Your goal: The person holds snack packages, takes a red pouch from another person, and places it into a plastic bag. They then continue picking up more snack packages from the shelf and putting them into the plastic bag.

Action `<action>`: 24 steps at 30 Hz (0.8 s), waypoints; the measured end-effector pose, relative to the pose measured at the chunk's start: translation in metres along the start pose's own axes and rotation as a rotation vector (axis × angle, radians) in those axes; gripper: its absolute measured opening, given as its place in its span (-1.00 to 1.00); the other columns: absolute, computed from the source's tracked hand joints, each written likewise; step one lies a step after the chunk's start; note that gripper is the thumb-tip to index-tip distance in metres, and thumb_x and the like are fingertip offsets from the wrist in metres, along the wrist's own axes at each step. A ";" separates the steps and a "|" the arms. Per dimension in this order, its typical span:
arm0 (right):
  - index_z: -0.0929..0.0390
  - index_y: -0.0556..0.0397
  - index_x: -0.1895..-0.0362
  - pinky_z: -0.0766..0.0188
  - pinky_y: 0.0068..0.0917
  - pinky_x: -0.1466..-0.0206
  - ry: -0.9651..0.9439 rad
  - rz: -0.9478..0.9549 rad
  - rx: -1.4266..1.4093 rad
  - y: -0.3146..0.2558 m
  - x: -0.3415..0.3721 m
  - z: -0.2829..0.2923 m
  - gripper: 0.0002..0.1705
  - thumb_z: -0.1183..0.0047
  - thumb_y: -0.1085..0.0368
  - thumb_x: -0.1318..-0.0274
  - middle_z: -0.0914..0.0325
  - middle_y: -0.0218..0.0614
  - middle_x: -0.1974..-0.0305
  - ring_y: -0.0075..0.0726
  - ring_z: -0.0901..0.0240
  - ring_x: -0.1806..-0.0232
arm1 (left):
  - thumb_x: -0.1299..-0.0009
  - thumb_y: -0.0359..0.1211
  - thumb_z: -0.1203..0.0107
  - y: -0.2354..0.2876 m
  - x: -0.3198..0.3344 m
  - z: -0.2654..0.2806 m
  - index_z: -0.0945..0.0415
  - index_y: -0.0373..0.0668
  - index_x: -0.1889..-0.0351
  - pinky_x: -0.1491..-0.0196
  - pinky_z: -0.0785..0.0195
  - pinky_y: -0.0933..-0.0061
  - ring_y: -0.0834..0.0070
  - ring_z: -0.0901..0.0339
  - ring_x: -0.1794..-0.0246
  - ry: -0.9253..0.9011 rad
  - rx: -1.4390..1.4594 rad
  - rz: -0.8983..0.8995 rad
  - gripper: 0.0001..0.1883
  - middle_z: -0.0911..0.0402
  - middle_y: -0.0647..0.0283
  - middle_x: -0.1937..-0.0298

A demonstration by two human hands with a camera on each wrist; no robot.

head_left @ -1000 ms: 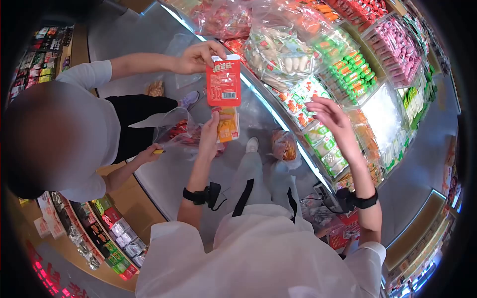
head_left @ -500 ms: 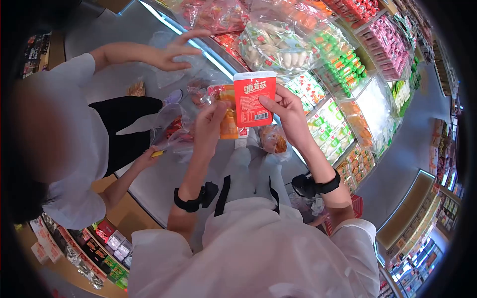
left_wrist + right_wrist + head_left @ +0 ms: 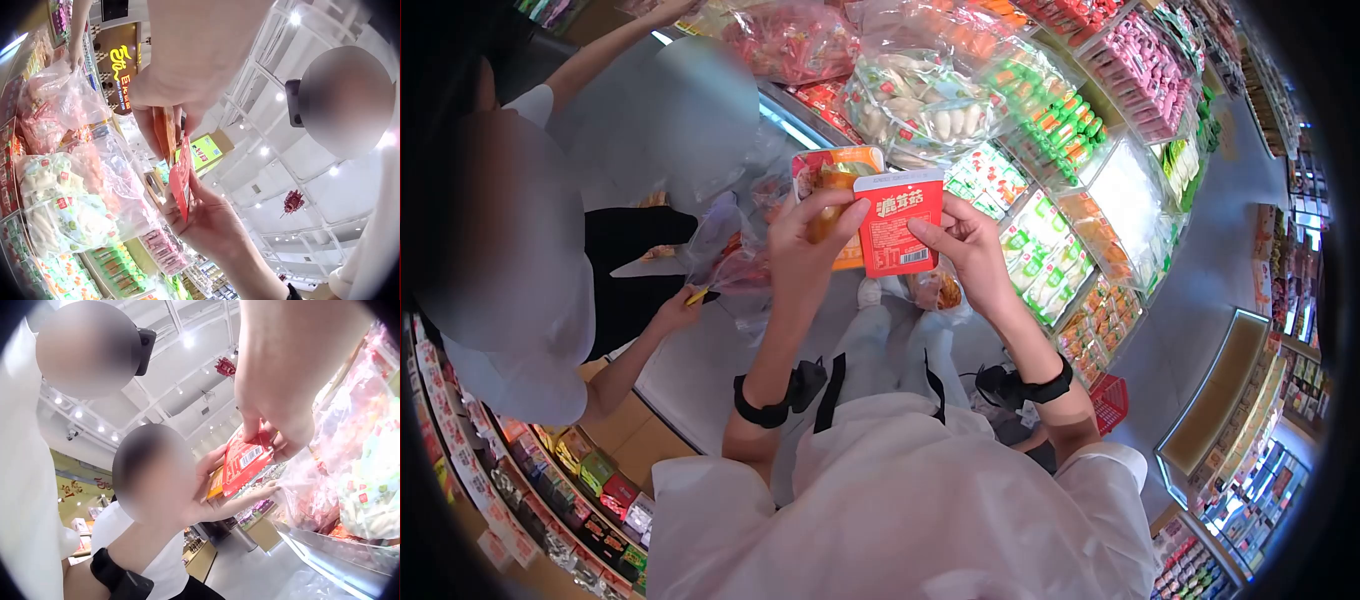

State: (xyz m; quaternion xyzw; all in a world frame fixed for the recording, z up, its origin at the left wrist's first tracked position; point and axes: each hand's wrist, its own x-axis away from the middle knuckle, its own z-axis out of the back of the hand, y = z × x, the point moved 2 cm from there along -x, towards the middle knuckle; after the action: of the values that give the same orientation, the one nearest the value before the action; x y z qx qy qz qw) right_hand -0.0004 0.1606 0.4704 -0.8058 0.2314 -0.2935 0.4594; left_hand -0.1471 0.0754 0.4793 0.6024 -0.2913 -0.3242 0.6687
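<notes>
In the head view my right hand [image 3: 972, 245] pinches a red snack packet [image 3: 890, 252] by its right edge, thumb across the printed back with the barcode. My left hand [image 3: 802, 238] holds an orange-and-yellow snack packet [image 3: 862, 157] just behind and left of it. The left thumb reaches the red packet's left edge. From the left wrist, the red packet [image 3: 180, 178] appears nearly edge-on beside the orange packet [image 3: 164, 134]. In the right wrist view the red packet [image 3: 240, 462] covers most of the orange one.
On the right stands a lit display counter with clear bags of pale snacks [image 3: 925, 108], green-wrapped packs [image 3: 1055, 120] and pink packs [image 3: 1145, 80]. A person in a white top [image 3: 520, 290] is close on the left. A filled plastic bag [image 3: 935, 290] lies by my feet; a red basket [image 3: 1108, 403] stands to the right.
The red packet passed from the other person's hand to my right hand, which came in from the counter side. My left hand has raised the orange packet beside it. The other person's arm has reached away.
</notes>
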 end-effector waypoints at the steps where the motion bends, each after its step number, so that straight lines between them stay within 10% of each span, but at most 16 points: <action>1: -0.35 0.23 0.01 -0.40 -0.59 0.13 -0.006 0.005 0.010 0.001 -0.001 0.000 -0.67 0.04 0.46 -0.11 -0.54 -0.23 0.18 -0.55 -0.47 0.19 | -0.14 -0.44 -0.19 -0.001 -0.001 0.001 -0.52 -0.30 0.39 0.21 -0.26 0.61 0.59 -0.43 0.27 -0.001 0.008 -0.009 -0.87 -0.49 0.29 0.31; 24: -0.47 0.14 0.31 -0.28 -0.69 0.33 0.046 -0.090 0.039 0.041 -0.093 -0.041 -0.88 0.01 0.36 -0.07 -0.50 -0.43 0.46 -0.70 -0.37 0.45 | -0.22 -0.31 -0.13 -0.071 -0.003 0.067 -0.52 -0.30 0.40 0.33 -0.22 0.65 0.70 -0.37 0.40 0.126 -0.203 0.164 -0.79 -0.46 0.32 0.39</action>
State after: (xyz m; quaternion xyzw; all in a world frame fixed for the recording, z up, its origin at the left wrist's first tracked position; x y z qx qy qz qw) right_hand -0.1001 0.1763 0.4268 -0.7993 0.1995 -0.3369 0.4559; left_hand -0.2075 0.0321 0.4159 0.5248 -0.2625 -0.2578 0.7676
